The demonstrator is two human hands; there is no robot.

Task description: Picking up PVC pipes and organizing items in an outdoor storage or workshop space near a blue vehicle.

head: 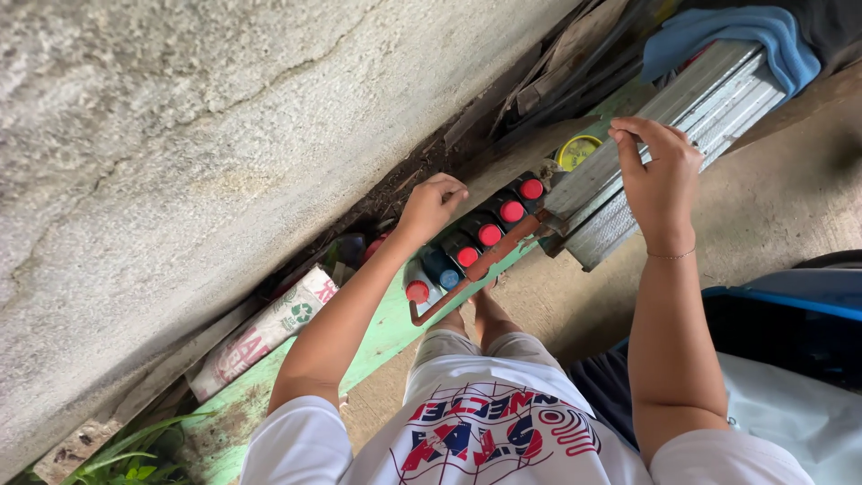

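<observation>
My left hand (432, 206) reaches over a row of dark bottles with red caps (489, 234) standing on a green wooden ledge (386, 334) along a concrete wall. Its fingers are curled together just behind the bottles; I cannot tell whether they hold anything. My right hand (655, 175) rests on a stack of grey corrugated metal strips (691, 103), fingers pinched at the strips' upper edge. A rusty brown bar (476, 267) runs in front of the bottles. One bottle has a blue cap (449, 278).
A rough concrete wall (180, 135) fills the left. A yellow round lid (577, 151) lies behind the strips, a blue cloth (727, 31) on top of them. A white printed sack (269, 332) lies on the ledge. A blue bin edge (790, 301) is at right. Grass (135, 449) grows bottom left.
</observation>
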